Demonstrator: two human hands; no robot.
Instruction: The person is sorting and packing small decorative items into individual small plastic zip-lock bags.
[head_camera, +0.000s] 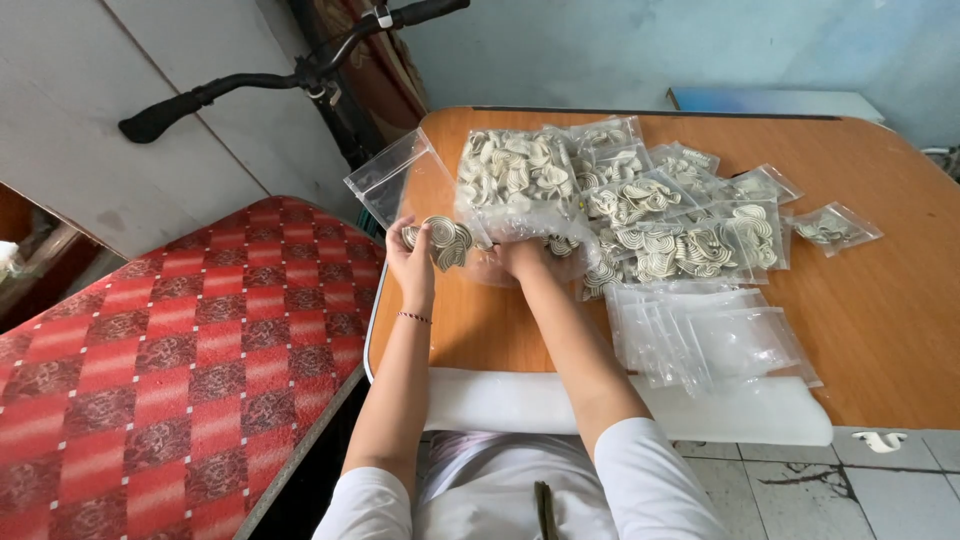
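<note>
My left hand (412, 258) holds a small stack of cream-and-black swirl-patterned pieces (447, 241) at the table's left edge. An empty clear zip bag (392, 177) stands just behind that hand. My right hand (520, 257) reaches into the mouth of a large clear bag of the same swirl pieces (515, 180), its fingers partly hidden by the plastic. Several small filled bags (680, 235) lie to the right of it on the orange wooden table (890, 310).
A pile of empty clear bags (715, 335) lies near the table's front edge, above a white foam strip (500, 400). One filled bag (835, 228) lies apart at right. A red patterned board (170, 350) sits to the left, bicycle handlebars (290, 75) behind.
</note>
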